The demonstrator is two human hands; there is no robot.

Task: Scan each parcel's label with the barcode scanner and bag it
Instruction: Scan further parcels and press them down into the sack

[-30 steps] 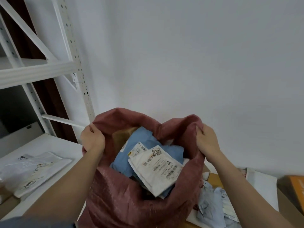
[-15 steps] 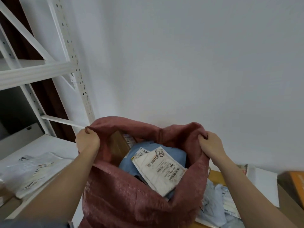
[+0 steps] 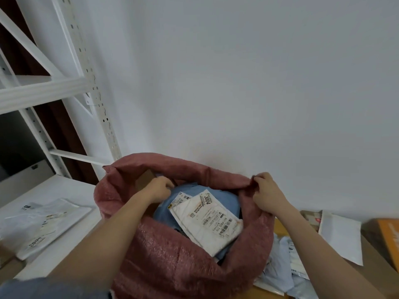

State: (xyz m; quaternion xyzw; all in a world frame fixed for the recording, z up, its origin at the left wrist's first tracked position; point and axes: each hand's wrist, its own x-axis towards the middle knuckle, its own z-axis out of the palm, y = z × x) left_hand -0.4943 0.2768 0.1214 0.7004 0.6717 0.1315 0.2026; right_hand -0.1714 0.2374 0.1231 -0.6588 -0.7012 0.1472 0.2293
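A dusty-red woven bag stands open in front of me, full of parcels. On top lies a white parcel with its barcode label facing up, resting on a blue parcel. A brown cardboard box shows at the bag's far left inside. My left hand reaches into the bag, fingers curled at the blue parcel's upper edge; whether it holds anything is unclear. My right hand grips the bag's rim at the right. No barcode scanner is in view.
A white metal rack stands at the left, with clear plastic parcels on its shelf. To the right are pale blue parcels, a white mailer and an orange box. A white wall is close behind.
My left hand has let go of the bag's left rim and moved inside the bag. The rim on that side has sagged outward. My right hand keeps its hold.
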